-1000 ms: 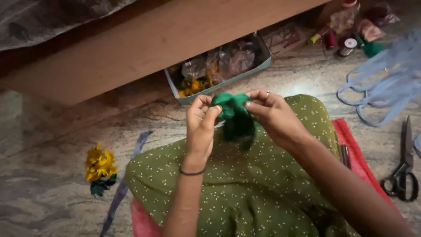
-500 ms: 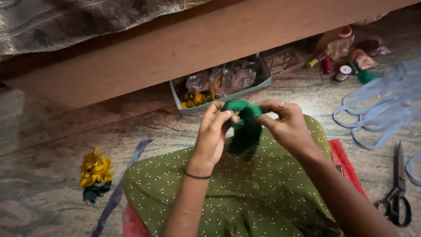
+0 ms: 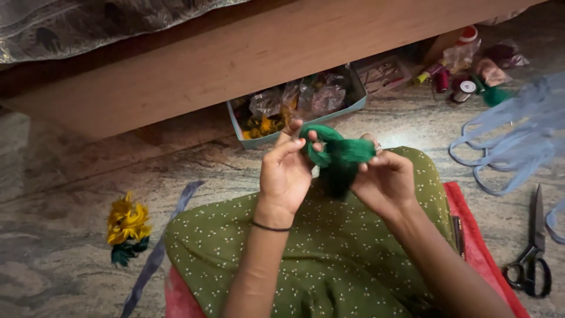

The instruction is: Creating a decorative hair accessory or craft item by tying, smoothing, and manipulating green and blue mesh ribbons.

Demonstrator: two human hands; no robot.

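Your left hand (image 3: 286,176) and right hand (image 3: 385,182) are both raised above your lap, each pinching the same bundle of green yarn (image 3: 338,156). The left fingers (image 3: 294,141) are closed on the bundle's upper left loop; the right fingers are closed on its right end — the lower part of the bundle hangs dark between the two palms. A thin black band (image 3: 271,227) sits on your left wrist.

The yarn is held over your knees, which are covered by green dotted fabric (image 3: 329,259), with a red cloth (image 3: 482,247) beneath.

On the stone floor (image 3: 70,176):
- a yellow-and-green yarn flower (image 3: 126,224), well to the left;
- a grey-blue ribbon strip (image 3: 159,250) just beside it;
- scissors (image 3: 532,253) at the right;
- loops of pale blue ribbon (image 3: 518,144) above the scissors;
- an open tray of packets (image 3: 300,103) directly beyond your hands, under the wooden bed frame (image 3: 235,53).
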